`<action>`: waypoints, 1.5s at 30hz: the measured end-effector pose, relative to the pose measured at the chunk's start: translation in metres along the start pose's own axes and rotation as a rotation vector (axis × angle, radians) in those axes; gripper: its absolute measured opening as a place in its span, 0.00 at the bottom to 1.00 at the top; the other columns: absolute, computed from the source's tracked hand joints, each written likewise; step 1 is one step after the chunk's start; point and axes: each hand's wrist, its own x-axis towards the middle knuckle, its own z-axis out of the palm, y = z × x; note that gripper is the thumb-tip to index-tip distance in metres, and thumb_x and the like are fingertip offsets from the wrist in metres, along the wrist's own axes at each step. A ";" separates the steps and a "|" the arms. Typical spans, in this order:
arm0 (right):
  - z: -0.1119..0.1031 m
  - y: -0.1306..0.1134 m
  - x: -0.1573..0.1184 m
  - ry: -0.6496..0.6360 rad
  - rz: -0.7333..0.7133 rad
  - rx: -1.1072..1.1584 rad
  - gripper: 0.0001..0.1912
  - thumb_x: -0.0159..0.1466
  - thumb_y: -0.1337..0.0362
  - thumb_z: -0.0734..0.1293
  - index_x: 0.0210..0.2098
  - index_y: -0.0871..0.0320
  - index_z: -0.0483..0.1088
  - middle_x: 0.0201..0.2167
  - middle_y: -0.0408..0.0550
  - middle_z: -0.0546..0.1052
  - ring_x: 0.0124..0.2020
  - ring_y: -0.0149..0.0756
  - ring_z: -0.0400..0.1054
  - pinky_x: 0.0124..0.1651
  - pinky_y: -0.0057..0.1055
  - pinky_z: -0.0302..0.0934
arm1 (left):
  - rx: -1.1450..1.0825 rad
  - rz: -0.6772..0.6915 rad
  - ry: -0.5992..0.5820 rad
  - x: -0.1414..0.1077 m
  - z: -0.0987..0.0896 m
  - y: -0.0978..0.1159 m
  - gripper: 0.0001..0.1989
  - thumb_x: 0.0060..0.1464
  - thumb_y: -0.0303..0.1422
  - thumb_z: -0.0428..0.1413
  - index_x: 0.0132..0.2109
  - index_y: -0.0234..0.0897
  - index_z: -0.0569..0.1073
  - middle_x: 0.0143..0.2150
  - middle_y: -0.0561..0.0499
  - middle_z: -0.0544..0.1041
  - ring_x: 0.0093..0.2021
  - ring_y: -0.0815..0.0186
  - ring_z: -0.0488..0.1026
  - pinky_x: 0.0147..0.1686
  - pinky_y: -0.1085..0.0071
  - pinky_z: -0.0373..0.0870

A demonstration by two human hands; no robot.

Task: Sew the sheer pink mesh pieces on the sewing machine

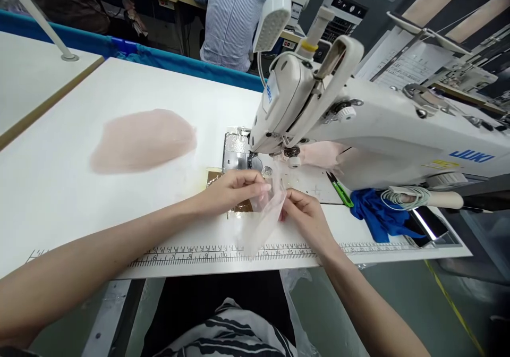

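Between my two hands hangs a strip of sheer pale pink fabric (265,224), just in front of the needle area of a white JUKI sewing machine (303,102). My left hand (239,189) pinches its left edge between thumb and forefinger. On the other side my right hand (305,213) has closed fingers on the right edge. The fabric's lower end droops toward the ruler printed along the table edge. Another sheer pink piece (147,140) lies flat on the table to the left. More pink fabric (322,155) sits under the machine arm.
Green thread snips (340,189) lie right of my right hand. Beyond them are a blue cloth (372,213), a cord-wrapped roll (422,197) and a phone (428,227). A lamp pole (40,19) stands at the left. A person in a striped shirt (233,19) sits behind.
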 end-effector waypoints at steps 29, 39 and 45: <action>-0.022 -0.015 0.026 -0.391 0.182 0.150 0.15 0.59 0.55 0.73 0.42 0.57 0.75 0.32 0.43 0.79 0.13 0.17 0.48 0.16 0.25 0.42 | 0.006 -0.089 -0.368 0.000 -0.046 0.016 0.19 0.56 0.36 0.50 0.19 0.38 0.59 0.42 0.45 0.82 0.40 0.57 0.80 0.39 0.56 0.76; -0.008 -0.026 0.061 -0.661 0.211 0.177 0.12 0.60 0.57 0.72 0.33 0.60 0.74 0.29 0.45 0.81 0.12 0.17 0.52 0.16 0.24 0.45 | 0.291 -0.400 -0.241 0.005 -0.062 0.039 0.16 0.56 0.48 0.58 0.38 0.39 0.68 0.39 0.46 0.82 0.31 0.62 0.80 0.26 0.71 0.75; -0.011 -0.025 0.066 -0.663 0.229 0.203 0.11 0.59 0.56 0.73 0.32 0.59 0.74 0.25 0.42 0.79 0.12 0.19 0.57 0.15 0.22 0.46 | 0.393 -0.396 -0.078 0.006 -0.034 0.027 0.16 0.52 0.43 0.63 0.38 0.39 0.67 0.25 0.53 0.77 0.26 0.65 0.77 0.21 0.74 0.69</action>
